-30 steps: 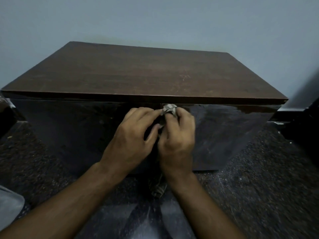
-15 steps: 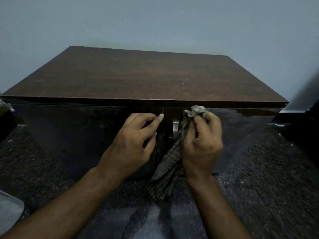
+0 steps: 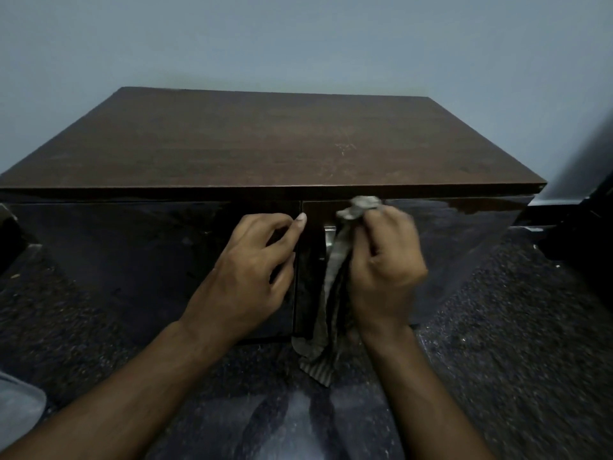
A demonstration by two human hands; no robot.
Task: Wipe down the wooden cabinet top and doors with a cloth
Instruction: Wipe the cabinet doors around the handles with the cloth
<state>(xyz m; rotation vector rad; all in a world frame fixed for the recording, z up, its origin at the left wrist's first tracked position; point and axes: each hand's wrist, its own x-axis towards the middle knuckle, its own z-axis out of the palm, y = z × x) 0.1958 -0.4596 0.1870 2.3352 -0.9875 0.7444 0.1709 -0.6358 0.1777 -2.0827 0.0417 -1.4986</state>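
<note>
A low dark wooden cabinet stands against the wall, its brown top [image 3: 265,141] bare. Two glossy dark doors face me, the left door [image 3: 132,257] and the right door [image 3: 464,237]. My right hand [image 3: 384,267] grips a grey striped cloth [image 3: 331,293] against the upper inner part of the right door; a bunch of it sticks out above my fingers and the rest hangs down to the floor. A metal handle [image 3: 329,235] shows just left of the cloth. My left hand [image 3: 255,273] rests with curled fingers on the left door's inner edge, holding nothing.
The floor [image 3: 497,343] is dark speckled stone and reflects my arms. A pale blue-grey wall [image 3: 298,38] rises behind the cabinet. Something dark stands at the far right [image 3: 593,234] and another dark shape at the far left edge [image 3: 8,234].
My hands were together at the door seam. The right hand has moved right onto the right door with the cloth, which now hangs loose. The left hand stayed near the seam.
</note>
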